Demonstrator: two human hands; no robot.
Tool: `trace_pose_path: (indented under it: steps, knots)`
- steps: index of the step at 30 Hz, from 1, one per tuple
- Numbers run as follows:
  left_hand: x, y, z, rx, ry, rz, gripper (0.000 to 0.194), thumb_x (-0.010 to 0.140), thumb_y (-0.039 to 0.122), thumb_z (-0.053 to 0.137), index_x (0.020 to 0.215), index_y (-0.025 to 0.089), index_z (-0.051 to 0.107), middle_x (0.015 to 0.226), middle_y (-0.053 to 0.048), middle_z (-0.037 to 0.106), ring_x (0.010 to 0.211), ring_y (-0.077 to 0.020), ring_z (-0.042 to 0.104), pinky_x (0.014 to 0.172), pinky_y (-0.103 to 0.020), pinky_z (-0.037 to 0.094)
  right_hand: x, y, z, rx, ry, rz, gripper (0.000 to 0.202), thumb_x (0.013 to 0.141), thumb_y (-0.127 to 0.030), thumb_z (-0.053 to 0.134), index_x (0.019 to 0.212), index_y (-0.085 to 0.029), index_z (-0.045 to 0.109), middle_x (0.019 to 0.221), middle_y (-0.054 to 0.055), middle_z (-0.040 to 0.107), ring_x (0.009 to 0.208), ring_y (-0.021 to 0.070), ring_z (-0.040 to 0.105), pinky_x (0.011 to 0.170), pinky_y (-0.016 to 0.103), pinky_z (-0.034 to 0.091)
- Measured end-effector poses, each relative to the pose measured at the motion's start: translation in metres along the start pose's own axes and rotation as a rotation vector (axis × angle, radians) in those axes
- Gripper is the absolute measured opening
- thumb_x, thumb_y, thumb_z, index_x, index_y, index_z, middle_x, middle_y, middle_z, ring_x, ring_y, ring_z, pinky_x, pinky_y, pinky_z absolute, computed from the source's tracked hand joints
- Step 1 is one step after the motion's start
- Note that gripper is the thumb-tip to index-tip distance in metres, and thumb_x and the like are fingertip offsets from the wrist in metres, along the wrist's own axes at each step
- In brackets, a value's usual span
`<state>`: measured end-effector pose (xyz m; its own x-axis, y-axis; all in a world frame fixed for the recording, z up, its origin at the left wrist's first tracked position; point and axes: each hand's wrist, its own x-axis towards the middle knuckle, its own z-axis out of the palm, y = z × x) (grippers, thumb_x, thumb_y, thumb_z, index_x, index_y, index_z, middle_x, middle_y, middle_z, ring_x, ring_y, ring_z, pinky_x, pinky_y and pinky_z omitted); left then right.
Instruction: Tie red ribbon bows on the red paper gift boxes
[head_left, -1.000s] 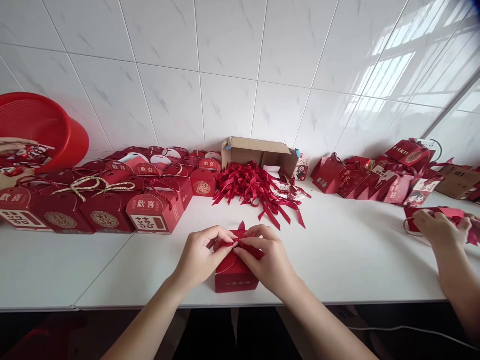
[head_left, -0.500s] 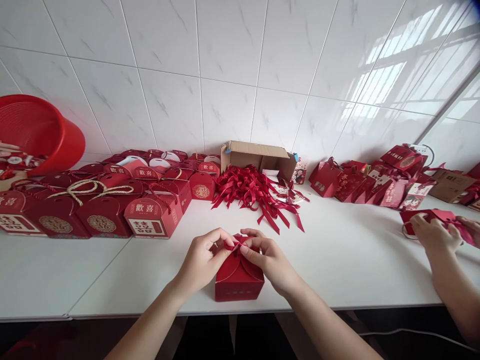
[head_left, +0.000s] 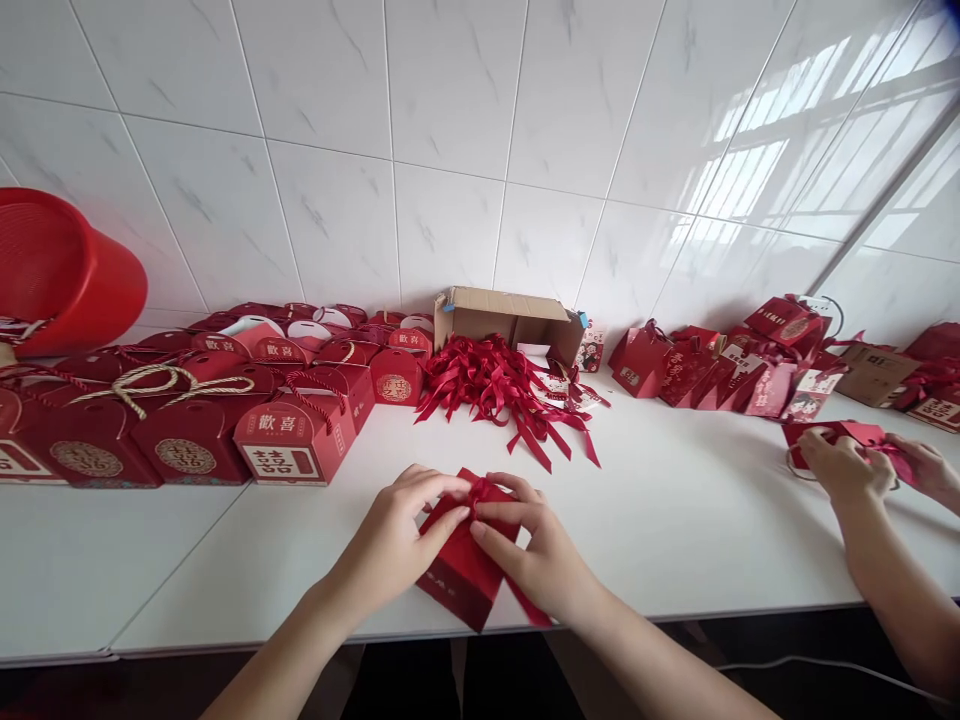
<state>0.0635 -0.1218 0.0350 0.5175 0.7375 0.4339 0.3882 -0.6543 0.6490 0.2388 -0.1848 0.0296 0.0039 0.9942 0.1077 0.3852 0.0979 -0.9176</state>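
A small red gift box (head_left: 459, 582) stands turned at an angle at the table's front edge, between my hands. On its top is a red ribbon (head_left: 480, 492), gathered into a knot or bow. My left hand (head_left: 409, 530) is closed at the left of the knot, thumb and fingertips pinching the ribbon. From the right, my right hand (head_left: 541, 545) is closed on the same ribbon, its thumb close to the left thumb. A loose red tail shows below my right hand at the box's side. My fingers partly hide the knot.
Rows of red gift boxes (head_left: 289, 445) stand at left, by a red basket (head_left: 112, 285). Loose red ribbons (head_left: 487, 385) spill from a cardboard box (head_left: 506, 302). More boxes (head_left: 694, 375) stand at right, where another person's hands (head_left: 847, 465) work on a red box.
The red box has turned from facing straight on to an angle. My hands have stayed at the ribbon on its top, and a ribbon tail now shows at the right. The view shifted slightly.
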Motion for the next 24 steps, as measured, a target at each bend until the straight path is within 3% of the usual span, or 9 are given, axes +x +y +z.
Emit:
trace_pose_path:
  steps: [3, 6, 9, 13, 16, 19, 24]
  knots:
    - [0.003, 0.004, -0.003, -0.041, -0.032, -0.073, 0.026, 0.083, 0.021, 0.058, 0.109, 0.026, 0.059, 0.090, 0.000, 0.070, 0.086, -0.0182, 0.066, 0.085, -0.033, 0.052, -0.006, -0.003, -0.007, -0.094, -0.056, -0.049, 0.026, 0.086, -0.039, 0.058, 0.108, -0.032, 0.071, 0.136, 0.007, 0.048, 0.134, 0.0308, 0.032, 0.107, 0.053, 0.027]
    - [0.005, 0.007, -0.005, -0.064, -0.094, -0.067, 0.022, 0.084, 0.020, 0.057, 0.106, 0.025, 0.059, 0.087, 0.000, 0.070, 0.080, -0.0174, 0.066, 0.083, -0.032, 0.052, -0.005, -0.005, -0.015, -0.078, -0.125, -0.119, 0.024, 0.087, -0.033, 0.058, 0.106, -0.032, 0.072, 0.133, 0.006, 0.053, 0.135, 0.0296, 0.032, 0.105, 0.050, 0.033]
    - [0.003, 0.008, -0.005, -0.029, -0.109, 0.011, 0.023, 0.086, 0.016, 0.051, 0.104, 0.025, 0.061, 0.087, 0.000, 0.068, 0.080, -0.0155, 0.065, 0.079, -0.028, 0.052, 0.000, -0.007, -0.024, 0.013, -0.175, -0.095, 0.021, 0.087, -0.031, 0.058, 0.099, -0.030, 0.075, 0.124, 0.007, 0.060, 0.128, 0.0275, 0.044, 0.092, 0.041, 0.046]
    - [0.001, 0.009, -0.004, -0.004, -0.107, 0.049, 0.021, 0.085, 0.011, 0.049, 0.099, 0.024, 0.057, 0.087, 0.001, 0.065, 0.081, -0.0133, 0.064, 0.075, -0.024, 0.050, 0.002, -0.009, -0.033, -0.016, -0.168, -0.046, 0.021, 0.085, -0.027, 0.058, 0.096, -0.027, 0.076, 0.122, 0.007, 0.061, 0.107, 0.0232, 0.060, 0.081, 0.035, 0.049]
    - [0.000, 0.007, -0.004, -0.010, -0.117, 0.021, 0.016, 0.087, 0.015, 0.050, 0.101, 0.024, 0.051, 0.087, 0.002, 0.065, 0.082, -0.0132, 0.063, 0.077, -0.024, 0.049, 0.002, -0.004, -0.033, -0.125, -0.129, -0.169, 0.020, 0.085, -0.021, 0.056, 0.095, -0.025, 0.073, 0.112, 0.005, 0.065, 0.094, 0.0180, 0.063, 0.075, 0.030, 0.049]
    - [0.000, 0.007, -0.007, -0.012, -0.167, 0.018, 0.019, 0.090, 0.019, 0.048, 0.107, 0.026, 0.046, 0.088, 0.002, 0.065, 0.084, -0.0136, 0.063, 0.080, -0.026, 0.048, 0.006, 0.004, -0.032, -0.241, -0.011, -0.259, 0.017, 0.084, -0.018, 0.055, 0.099, -0.021, 0.062, 0.095, 0.003, 0.068, 0.078, 0.0151, 0.062, 0.068, 0.028, 0.049]
    - [0.001, 0.011, -0.013, 0.016, -0.225, 0.006, 0.029, 0.090, 0.021, 0.049, 0.116, 0.027, 0.037, 0.089, 0.002, 0.067, 0.082, -0.0153, 0.064, 0.077, -0.028, 0.048, 0.000, -0.002, -0.041, -0.620, 0.067, -0.572, 0.016, 0.089, -0.015, 0.048, 0.094, -0.020, 0.062, 0.080, 0.007, 0.068, 0.074, 0.0194, 0.058, 0.066, 0.032, 0.047]
